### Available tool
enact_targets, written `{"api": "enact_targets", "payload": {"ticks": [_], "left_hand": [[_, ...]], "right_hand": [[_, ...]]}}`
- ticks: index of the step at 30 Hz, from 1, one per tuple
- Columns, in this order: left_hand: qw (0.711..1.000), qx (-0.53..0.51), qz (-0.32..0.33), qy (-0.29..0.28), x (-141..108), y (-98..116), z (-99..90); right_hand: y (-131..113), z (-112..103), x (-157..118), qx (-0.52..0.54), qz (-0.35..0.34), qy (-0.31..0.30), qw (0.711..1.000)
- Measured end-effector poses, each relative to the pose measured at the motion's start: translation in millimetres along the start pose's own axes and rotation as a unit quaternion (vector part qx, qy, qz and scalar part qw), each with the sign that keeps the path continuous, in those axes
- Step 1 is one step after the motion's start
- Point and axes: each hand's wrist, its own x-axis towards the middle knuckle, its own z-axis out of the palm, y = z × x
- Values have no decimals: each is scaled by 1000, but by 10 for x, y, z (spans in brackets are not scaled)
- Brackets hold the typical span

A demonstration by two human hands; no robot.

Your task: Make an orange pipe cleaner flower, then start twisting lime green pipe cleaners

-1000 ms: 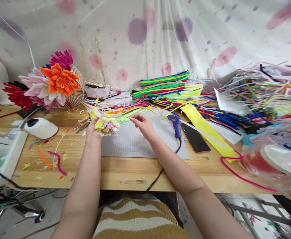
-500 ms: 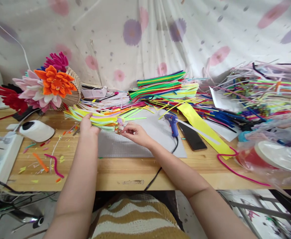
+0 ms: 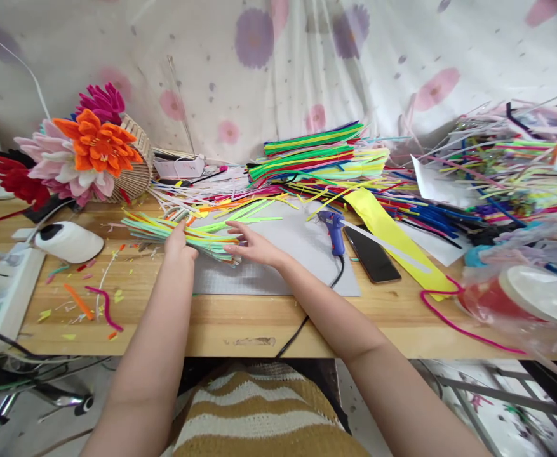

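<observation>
A loose bundle of pipe cleaners (image 3: 209, 242), mostly mint, pale green and yellow with some orange, lies across the left part of the grey cutting mat (image 3: 278, 279). My left hand (image 3: 179, 243) is closed around its middle. At the bundle's right end is my right hand (image 3: 254, 246), its fingers apart and curved around the tips; whether they touch is hard to tell. Several light green pipe cleaners (image 3: 252, 212) lie loose just behind the hands.
To the right are a blue hot glue gun (image 3: 331, 230), a phone (image 3: 372, 255) and a yellow ribbon (image 3: 387, 238). Colourful pipe cleaner piles (image 3: 307, 155) line the back. Felt-like flowers (image 3: 100, 149) and a white thread cone (image 3: 70, 242) stand left, near scattered scraps.
My right hand's fingers have spread from a pinch at the bundle's end. The bundle shows less yellow and more mint and green on top. The camera view has tipped slightly downward.
</observation>
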Motion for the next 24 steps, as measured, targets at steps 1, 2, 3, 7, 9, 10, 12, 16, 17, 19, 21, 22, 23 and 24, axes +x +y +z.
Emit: {"api": "enact_targets", "payload": {"ticks": [1, 2, 3, 7, 9, 10, 12, 16, 17, 19, 21, 22, 23, 24], "left_hand": [[1000, 2, -16, 21, -68, -11, 40], [999, 0, -23, 29, -136, -18, 71], [999, 0, -29, 29, -199, -24, 89], [998, 29, -49, -10, -362, -60, 27], [998, 39, -46, -23, -370, -84, -50], [998, 36, -43, -29, -358, -95, -88], [998, 19, -36, -40, -316, -110, -151], [997, -27, -17, -72, -232, -112, -217], [996, -39, -15, -81, -221, -107, -225], [994, -61, -14, -92, -210, -97, -241], [992, -76, -17, -99, -208, -88, -259], [991, -80, -22, -104, -207, -86, -269], [990, -83, -27, -110, -205, -85, -279], [989, -85, -29, -116, -202, -86, -287]], "right_hand": [[29, 25, 50, -2, 15, -17, 1000], [56, 46, 96, 2, 26, -28, 999], [77, 61, 135, 13, 33, -36, 999], [86, 65, 161, 84, 12, -92, 992], [77, 48, 107, 124, -7, -134, 983], [75, 39, 75, 141, -12, -141, 980], [72, 19, 16, 146, -22, -105, 984], [-1, -31, -61, 28, -81, 16, 996], [-40, -44, -74, -7, -100, 21, 995], [-130, -60, -96, -61, -129, 25, 990], [-210, -54, -110, -96, -140, 34, 985], [-240, -41, -113, -112, -142, 39, 983], [-261, -22, -113, -129, -143, 42, 980], [-272, 4, -109, -146, -142, 46, 978]]}}
